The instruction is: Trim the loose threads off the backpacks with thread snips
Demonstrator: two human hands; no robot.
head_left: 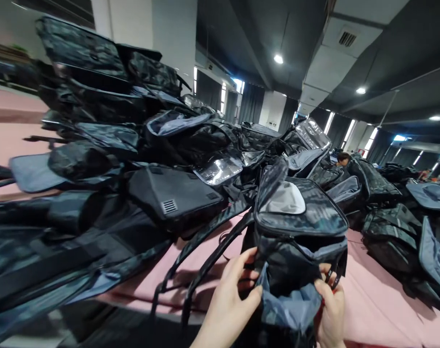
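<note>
You have a black bag point(300, 227) at the near edge of the pink table point(372, 299), a little right of centre, with its top panel facing you and a pale clear window point(285, 199) set in that panel. Its near side hangs open, and grey lining point(290, 307) spills out toward you. Your left hand point(230, 302) grips the left side of the opening, thumb laid over the lining and fingers curled behind the black fabric. Your right hand point(330, 309) is closed on the right side of the opening, pinching the lining and black edge together just below a small tag; how tightly it presses you cannot tell. Two black straps point(201, 261) run from the bag's left side down over the table edge.

To the left, a tall heap of bags point(107, 121) rises well above yours, and a flat black case point(176, 195) with a small vent lies on its near slope. To the right, more bags point(394, 232) are spread over the table, apart from yours. Far right, behind them, part of another person's head point(342, 158) shows.
</note>
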